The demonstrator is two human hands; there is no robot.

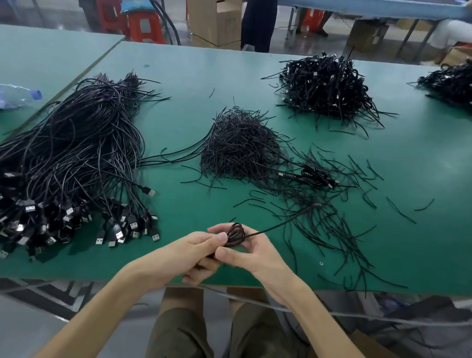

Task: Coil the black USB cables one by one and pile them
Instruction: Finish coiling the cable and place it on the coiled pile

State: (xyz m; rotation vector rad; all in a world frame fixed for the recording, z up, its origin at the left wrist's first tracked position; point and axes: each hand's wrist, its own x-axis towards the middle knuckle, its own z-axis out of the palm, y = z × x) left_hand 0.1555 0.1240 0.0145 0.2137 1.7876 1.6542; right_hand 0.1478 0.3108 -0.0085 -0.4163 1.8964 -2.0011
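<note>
Looking like mid-coil: 1 black cable (pixel 236 234) sits looped at lower centre, left grip (pixel 194 252) and right grip (pixel 255 257) both pinching the loops, tail trailing off right. Next up, I reckon: wind that tail in, then drop it on the pile (pixel 324 86) upper right.

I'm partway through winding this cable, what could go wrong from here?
The free tail trails off among the loose short strands, so pulling it in may drag or snag them. The small coil is pinched only between the left hand and right hand; loosening either could let it spring open.
</note>
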